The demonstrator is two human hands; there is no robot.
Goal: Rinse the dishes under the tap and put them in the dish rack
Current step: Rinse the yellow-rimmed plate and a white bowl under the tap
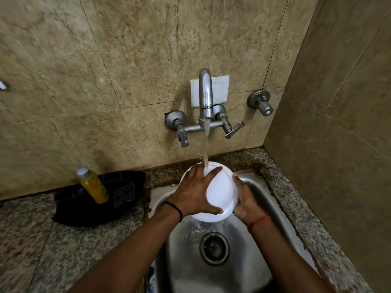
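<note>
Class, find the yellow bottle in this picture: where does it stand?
In the head view, the yellow bottle leans at left on the counter, against a dark tray, left of the sink.

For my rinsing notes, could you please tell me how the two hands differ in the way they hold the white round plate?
The left hand lies spread across the face of the white round plate, fingers reaching into the water stream; the right hand grips the plate's right edge from behind, clear of the stream. Both hold the plate over the steel sink.

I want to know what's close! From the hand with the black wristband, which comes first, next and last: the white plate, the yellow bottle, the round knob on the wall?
From the left hand:
1. White plate, touched by that hand, over the sink.
2. Yellow bottle, on the counter to the left.
3. Round knob, up on the wall to the right.
</note>
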